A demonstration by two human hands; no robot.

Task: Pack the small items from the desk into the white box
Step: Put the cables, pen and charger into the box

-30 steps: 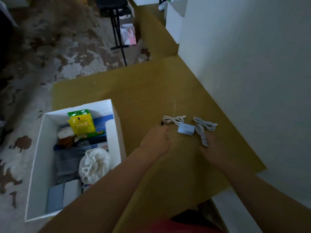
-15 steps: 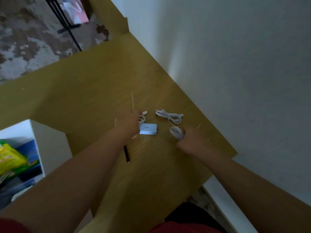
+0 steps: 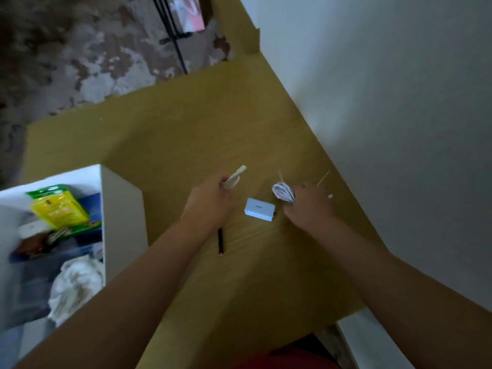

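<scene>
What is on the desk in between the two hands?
In the head view, a small white block, maybe a charger, lies flat on the desk between the left hand and the right hand. Each hand grips a bundled white cable.

No legible txt; print on white adapter (image 3: pixel 259 213) too blurry.

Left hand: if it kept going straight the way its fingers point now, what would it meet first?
The left hand, closed on a coiled white cable, points up and away across the desk. That stretch looks free; the wall probably comes first, though depth is unclear.
</scene>
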